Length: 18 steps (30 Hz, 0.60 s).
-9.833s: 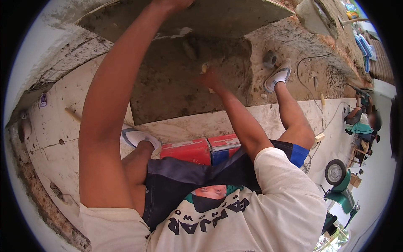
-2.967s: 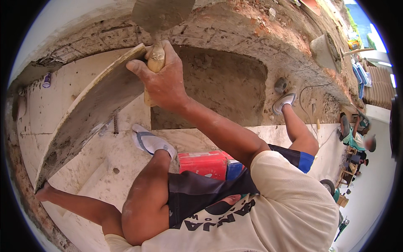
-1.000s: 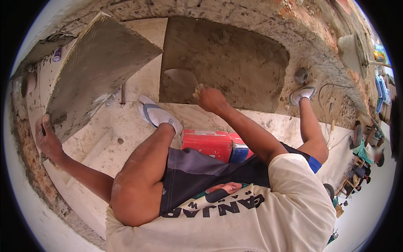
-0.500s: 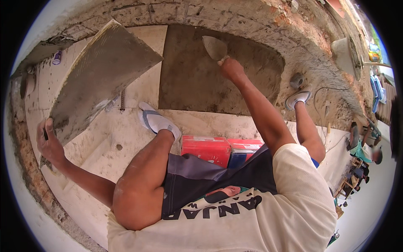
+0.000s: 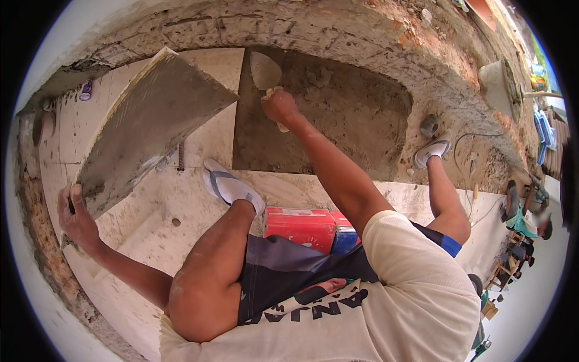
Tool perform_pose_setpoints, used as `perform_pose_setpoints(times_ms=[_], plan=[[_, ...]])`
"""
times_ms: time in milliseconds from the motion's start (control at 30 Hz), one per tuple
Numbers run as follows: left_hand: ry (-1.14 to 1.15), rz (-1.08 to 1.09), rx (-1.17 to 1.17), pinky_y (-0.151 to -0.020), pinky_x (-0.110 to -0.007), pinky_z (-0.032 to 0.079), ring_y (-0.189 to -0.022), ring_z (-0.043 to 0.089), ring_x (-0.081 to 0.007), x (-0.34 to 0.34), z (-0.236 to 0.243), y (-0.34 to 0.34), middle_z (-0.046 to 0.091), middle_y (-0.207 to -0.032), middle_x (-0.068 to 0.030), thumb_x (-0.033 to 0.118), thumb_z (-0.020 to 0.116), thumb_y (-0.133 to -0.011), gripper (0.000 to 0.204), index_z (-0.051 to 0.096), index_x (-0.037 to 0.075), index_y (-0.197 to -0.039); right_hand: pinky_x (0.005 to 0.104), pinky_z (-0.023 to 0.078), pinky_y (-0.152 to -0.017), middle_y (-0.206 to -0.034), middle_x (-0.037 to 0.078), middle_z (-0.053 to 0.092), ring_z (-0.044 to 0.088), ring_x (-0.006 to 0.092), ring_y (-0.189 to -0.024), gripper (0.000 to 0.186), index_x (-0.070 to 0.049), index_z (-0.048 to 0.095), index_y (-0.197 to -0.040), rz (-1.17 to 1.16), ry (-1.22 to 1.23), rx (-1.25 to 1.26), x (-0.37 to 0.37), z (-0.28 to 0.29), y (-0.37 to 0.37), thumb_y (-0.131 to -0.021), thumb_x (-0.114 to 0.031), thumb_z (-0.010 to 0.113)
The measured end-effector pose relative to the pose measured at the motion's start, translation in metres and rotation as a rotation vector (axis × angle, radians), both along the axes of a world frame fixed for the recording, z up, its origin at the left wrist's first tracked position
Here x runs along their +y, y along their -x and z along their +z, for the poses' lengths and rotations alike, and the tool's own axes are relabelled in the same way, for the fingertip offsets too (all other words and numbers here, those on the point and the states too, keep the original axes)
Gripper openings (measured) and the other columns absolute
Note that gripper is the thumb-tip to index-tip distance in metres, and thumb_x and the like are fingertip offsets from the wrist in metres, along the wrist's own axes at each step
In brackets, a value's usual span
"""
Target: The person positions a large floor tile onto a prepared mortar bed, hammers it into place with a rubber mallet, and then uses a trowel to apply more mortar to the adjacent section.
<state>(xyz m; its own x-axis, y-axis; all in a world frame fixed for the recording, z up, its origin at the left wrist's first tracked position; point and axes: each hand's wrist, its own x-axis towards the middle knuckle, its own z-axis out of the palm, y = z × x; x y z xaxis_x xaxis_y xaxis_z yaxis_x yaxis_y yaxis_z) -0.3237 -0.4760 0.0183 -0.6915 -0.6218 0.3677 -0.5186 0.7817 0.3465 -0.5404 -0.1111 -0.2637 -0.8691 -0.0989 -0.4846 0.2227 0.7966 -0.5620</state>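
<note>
My left hand [image 5: 78, 220] grips the lower left edge of a large square tile [image 5: 151, 130], tilted up on the left with its grey, mortar-smeared face showing. My right hand [image 5: 281, 108] is closed on the wooden handle of a pointed trowel [image 5: 265, 70], whose blade is over the left part of a rectangular bed of wet mortar [image 5: 338, 127]. White floor tiles [image 5: 205, 142] border that bed on the left and below.
A rough broken concrete edge [image 5: 313, 27] runs behind the bed. A bucket [image 5: 494, 90], cable [image 5: 458, 148] and round grey object [image 5: 429, 125] are on the right. Red boxes [image 5: 298, 226] sit between my feet. A co-worker [image 5: 522, 217] is at far right, near a purple-can-free wall.
The trowel has swung up from the lower left of the mortar, rightward, then left to the bed's upper left. Earlier my left hand was higher; it now holds the raised tile's lower edge.
</note>
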Motion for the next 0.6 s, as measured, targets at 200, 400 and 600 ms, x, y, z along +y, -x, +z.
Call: perform_pose_setpoints(times_ms=[200, 400, 600], plan=[[-0.079, -0.037, 0.033, -0.086, -0.034, 0.043, -0.092, 0.056, -0.0213, 0.007, -0.002, 0.014, 0.063, -0.099, -0.0078, 0.037, 0.063, -0.091, 0.038, 0.065, 0.001, -0.103, 0.047, 0.05, -0.082, -0.101, 0.027, 0.065, 0.062, 0.0422, -0.098, 0.048, 0.006, 0.052, -0.115, 0.074, -0.017, 0.097, -0.007, -0.019, 0.01, -0.084, -0.03, 0.062], [-0.027, -0.044, 0.024, -0.085, -0.033, 0.044, -0.091, 0.056, -0.0216, -0.002, -0.002, 0.0, 0.063, -0.1, -0.0084, 0.036, 0.063, -0.092, 0.039, 0.064, -0.001, -0.103, 0.0479, 0.049, -0.079, -0.1, 0.028, 0.064, 0.061, 0.0435, -0.096, 0.047, 0.007, 0.053, -0.113, -0.334, 0.082, 0.172, 0.061, -0.005, -0.027, -0.085, -0.03, 0.064], [-0.04, -0.061, 0.009, -0.085, -0.033, 0.045, -0.092, 0.057, -0.0226, -0.002, -0.001, 0.001, 0.064, -0.102, -0.0095, 0.036, 0.062, -0.092, 0.039, 0.064, -0.001, -0.104, 0.0466, 0.049, -0.081, -0.104, 0.027, 0.065, 0.061, 0.0414, -0.101, 0.047, 0.006, 0.054, -0.114, -0.537, -0.061, 0.106, 0.127, -0.01, -0.033, -0.086, -0.03, 0.062]])
